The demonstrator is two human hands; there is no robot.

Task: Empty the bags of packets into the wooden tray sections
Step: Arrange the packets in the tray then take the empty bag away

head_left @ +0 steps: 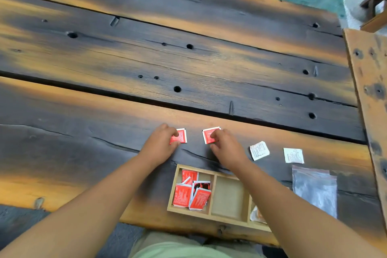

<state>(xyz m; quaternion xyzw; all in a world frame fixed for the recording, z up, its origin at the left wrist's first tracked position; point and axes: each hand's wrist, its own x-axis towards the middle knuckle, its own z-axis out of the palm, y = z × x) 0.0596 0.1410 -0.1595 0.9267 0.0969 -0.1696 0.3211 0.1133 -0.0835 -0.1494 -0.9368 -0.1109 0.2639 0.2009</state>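
While under curled fingers, square red packets.

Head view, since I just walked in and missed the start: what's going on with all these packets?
A person at the wooden table sorts packets. The left hand pinches the left red packet and the right hand pinches the right red packet, both on the tabletop beyond the wooden tray. The tray's left section holds a pile of red packets; its middle section is empty. Two white packets and a clear bag lie to the right.
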